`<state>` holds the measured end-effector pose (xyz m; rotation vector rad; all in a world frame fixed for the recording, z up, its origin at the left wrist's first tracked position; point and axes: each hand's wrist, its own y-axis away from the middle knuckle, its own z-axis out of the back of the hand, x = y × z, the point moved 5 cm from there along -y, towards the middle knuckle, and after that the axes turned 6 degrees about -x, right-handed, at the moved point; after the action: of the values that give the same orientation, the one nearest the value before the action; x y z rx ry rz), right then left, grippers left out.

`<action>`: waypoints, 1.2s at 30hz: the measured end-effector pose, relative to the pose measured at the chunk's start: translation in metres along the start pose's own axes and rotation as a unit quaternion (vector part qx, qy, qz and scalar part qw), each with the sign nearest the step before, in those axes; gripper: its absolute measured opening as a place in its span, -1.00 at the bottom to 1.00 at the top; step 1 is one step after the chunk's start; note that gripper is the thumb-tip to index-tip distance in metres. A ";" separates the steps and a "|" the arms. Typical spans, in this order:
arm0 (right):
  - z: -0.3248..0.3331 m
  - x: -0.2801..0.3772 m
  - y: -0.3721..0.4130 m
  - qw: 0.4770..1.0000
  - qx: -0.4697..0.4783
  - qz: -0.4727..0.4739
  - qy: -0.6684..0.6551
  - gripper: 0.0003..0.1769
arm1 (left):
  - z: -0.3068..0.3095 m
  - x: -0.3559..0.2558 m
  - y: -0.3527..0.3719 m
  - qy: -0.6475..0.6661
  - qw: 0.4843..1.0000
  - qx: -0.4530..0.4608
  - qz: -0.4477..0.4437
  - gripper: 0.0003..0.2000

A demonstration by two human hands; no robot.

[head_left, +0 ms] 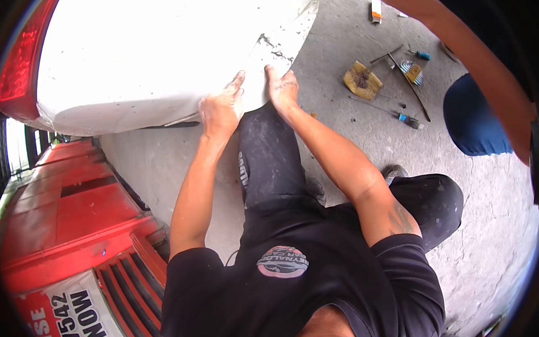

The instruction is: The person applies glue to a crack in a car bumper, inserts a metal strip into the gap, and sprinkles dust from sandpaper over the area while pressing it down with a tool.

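A white car bumper (159,59) fills the upper left, beside a red tail light (20,70). Its painted surface has dark scuffs and chipped paint (274,49) near the right corner. My left hand (221,112) grips the bumper's lower edge, thumb up on the outer face and the other fingers partly hidden. Close to its right, my right hand (283,91) holds the same edge near the corner, thumb against the white surface. Just left of my left hand, a thin strip (182,119) shows along the bumper's underside. My knee lies right below both hands.
On the concrete floor to the right lie a blue-handled screwdriver (409,121), a T-handle wrench (390,54), a hex key set (411,72), a stained yellowish sheet (362,80) and a small box (375,11). Another person's arm (473,60) and knee (472,117) are at right. A red metal structure (74,199) stands left.
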<state>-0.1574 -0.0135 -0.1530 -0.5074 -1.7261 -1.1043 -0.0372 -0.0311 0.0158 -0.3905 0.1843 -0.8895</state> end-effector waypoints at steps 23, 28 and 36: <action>-0.004 -0.007 -0.004 1.000 0.004 0.005 -0.006 -0.28 | 0.000 0.001 0.000 -0.008 1.000 0.006 -0.001 -0.64; -0.004 -0.007 -0.004 1.000 0.008 0.015 -0.014 -0.23 | 0.002 -0.001 -0.001 0.005 1.000 0.000 -0.009 -0.64; -0.007 -0.010 -0.005 0.999 0.005 0.016 -0.027 -0.26 | 0.002 -0.002 0.000 0.005 1.000 0.003 -0.008 -0.65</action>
<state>-0.1534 -0.0202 -0.1632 -0.5619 -1.7642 -1.0660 -0.0378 -0.0290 0.0181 -0.3826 0.1889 -0.9082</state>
